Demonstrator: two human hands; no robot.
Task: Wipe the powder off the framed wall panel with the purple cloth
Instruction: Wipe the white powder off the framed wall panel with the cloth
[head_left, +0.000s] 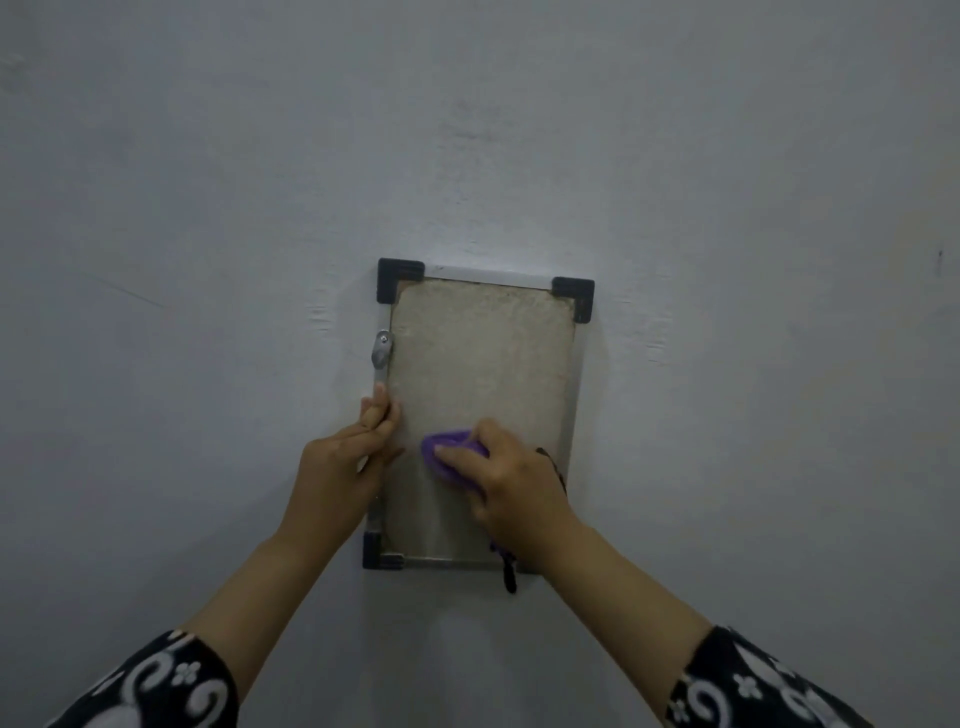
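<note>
Upright framed panel (480, 364), long axis vertical; right hand (511, 480) presses purple cloth (449, 457).

I see a plain grey-white wall (208, 260) carrying everything. A framed panel (483, 364) sits flat against it, upright, slightly skewed, with black corner caps (397, 278) and a metal clip (382, 349) on its left edge. Faint scuffs on the wall beside the frame.

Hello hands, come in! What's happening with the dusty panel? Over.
Left hand steadying panel by its left edge. Right hand pressing purple cloth on lower part. Upper part looks powdery. Nothing in the way.
</note>
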